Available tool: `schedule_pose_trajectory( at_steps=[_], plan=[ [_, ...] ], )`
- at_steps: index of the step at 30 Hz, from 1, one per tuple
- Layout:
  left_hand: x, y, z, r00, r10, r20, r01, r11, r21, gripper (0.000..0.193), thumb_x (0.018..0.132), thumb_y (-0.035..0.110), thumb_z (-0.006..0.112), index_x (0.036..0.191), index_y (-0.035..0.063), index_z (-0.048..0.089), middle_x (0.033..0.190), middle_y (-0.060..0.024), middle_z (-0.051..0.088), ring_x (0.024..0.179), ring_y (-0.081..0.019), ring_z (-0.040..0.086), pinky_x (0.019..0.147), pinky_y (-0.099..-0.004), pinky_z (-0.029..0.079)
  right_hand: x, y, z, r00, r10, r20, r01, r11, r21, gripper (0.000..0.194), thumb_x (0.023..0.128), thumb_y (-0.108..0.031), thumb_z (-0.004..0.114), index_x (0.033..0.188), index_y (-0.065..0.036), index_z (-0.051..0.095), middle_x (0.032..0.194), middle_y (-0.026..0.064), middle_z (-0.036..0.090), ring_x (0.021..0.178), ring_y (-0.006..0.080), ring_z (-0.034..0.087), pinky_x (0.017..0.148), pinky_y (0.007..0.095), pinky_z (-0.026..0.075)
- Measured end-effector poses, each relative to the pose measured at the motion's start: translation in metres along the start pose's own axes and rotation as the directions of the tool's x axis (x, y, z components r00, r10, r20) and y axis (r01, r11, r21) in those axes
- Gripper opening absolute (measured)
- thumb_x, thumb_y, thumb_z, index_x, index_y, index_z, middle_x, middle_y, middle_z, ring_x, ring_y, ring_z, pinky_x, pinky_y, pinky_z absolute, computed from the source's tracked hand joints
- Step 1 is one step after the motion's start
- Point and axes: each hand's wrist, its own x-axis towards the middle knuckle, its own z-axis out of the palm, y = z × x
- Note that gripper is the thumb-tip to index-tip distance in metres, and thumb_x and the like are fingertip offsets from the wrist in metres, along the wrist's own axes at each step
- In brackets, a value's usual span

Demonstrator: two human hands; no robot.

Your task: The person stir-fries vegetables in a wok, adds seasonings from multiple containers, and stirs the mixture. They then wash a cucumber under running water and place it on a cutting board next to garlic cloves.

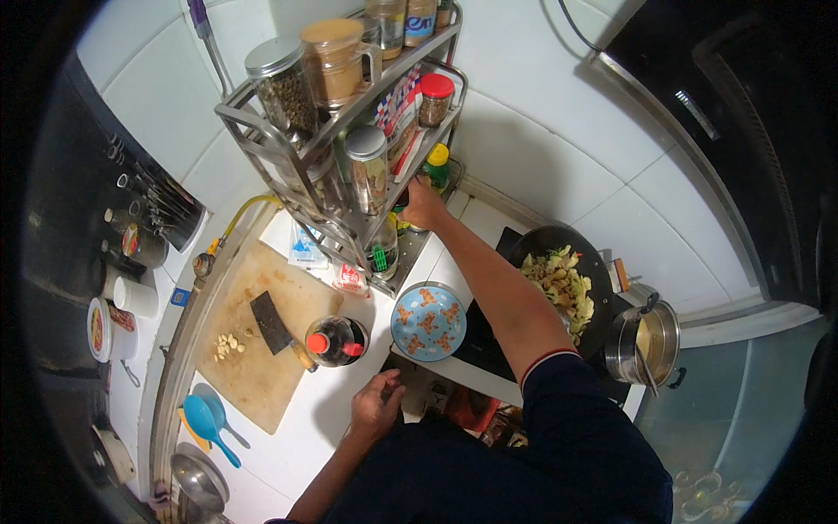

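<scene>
My right hand (422, 206) reaches into the bottom level of a metal spice rack (366, 229). Its fingers are at a dark object (404, 196), mostly hidden; whether they grip it is unclear. Just behind the hand stands a green bottle with a yellow cap (437, 164). My left hand (376, 403) hangs at the counter's front edge, fingers loosely curled around nothing. Close to it are a blue patterned bowl (429, 324) and a dark sauce bottle with a red cap (334, 340). Beneath my right arm, chopped vegetables (560, 288) lie in a black wok (599, 262).
A cleaver (272, 324) and garlic cloves (229, 347) lie on a cutting board (294, 275). A blue ladle (206, 419) rests nearby. At the right stands a steel pot (645, 347) with a utensil inside. Jars, including a silver-lidded one (366, 167), crowd the rack.
</scene>
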Motion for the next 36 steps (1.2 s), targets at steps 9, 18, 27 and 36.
schedule_pose_trajectory(
  at_steps=[9, 18, 27, 36],
  plan=[
    [0.001, -0.004, 0.003, 0.999, -0.025, 0.028, 0.025, 1.000, 0.005, 0.035, 0.087, 0.016, 0.073, 0.119, 0.0048, 0.066, 0.095, -0.0123, 0.071, 0.087, -0.0270, 0.071, 0.078, -0.0370, 0.057, -0.005, -0.005, -0.002, 0.998, -0.003, 0.070, 0.003, 1.000, -0.001, 0.073, 0.067, -0.017, 0.076, 0.133, 0.000, 0.049, 0.136, 0.0293, 0.052, 0.126, 0.0437, 0.051, 0.106, 0.0455, 0.046],
    [0.000, 0.007, -0.003, 0.999, -0.031, 0.034, 0.031, 0.999, 0.016, 0.035, 0.087, 0.015, 0.073, 0.119, 0.0034, 0.065, 0.094, -0.0121, 0.070, 0.086, -0.0273, 0.070, 0.078, -0.0369, 0.056, -0.011, -0.012, -0.008, 0.999, 0.012, 0.046, -0.014, 0.999, 0.036, 0.078, 0.064, -0.013, 0.078, 0.134, 0.001, 0.046, 0.132, 0.0309, 0.053, 0.123, 0.0446, 0.053, 0.101, 0.0483, 0.048],
    [0.004, 0.012, -0.004, 0.999, 0.039, 0.023, -0.040, 0.999, 0.009, 0.032, 0.087, 0.013, 0.073, 0.117, 0.0037, 0.066, 0.094, -0.0115, 0.070, 0.084, -0.0262, 0.069, 0.075, -0.0358, 0.056, -0.011, 0.008, 0.000, 0.999, 0.021, 0.043, -0.021, 1.000, -0.014, 0.069, 0.066, -0.011, 0.074, 0.127, 0.002, 0.045, 0.132, 0.0283, 0.052, 0.117, 0.0462, 0.056, 0.096, 0.0495, 0.050],
    [0.004, 0.031, -0.012, 0.999, 0.028, -0.023, -0.028, 0.999, 0.026, 0.029, 0.088, 0.012, 0.072, 0.114, 0.0016, 0.066, 0.100, -0.0130, 0.070, 0.087, -0.0278, 0.070, 0.079, -0.0364, 0.057, -0.028, -0.003, -0.017, 0.995, 0.080, 0.059, -0.084, 0.994, 0.065, 0.081, 0.063, -0.009, 0.084, 0.134, -0.004, 0.046, 0.131, 0.0219, 0.055, 0.124, 0.0410, 0.053, 0.103, 0.0445, 0.046]
  ],
)
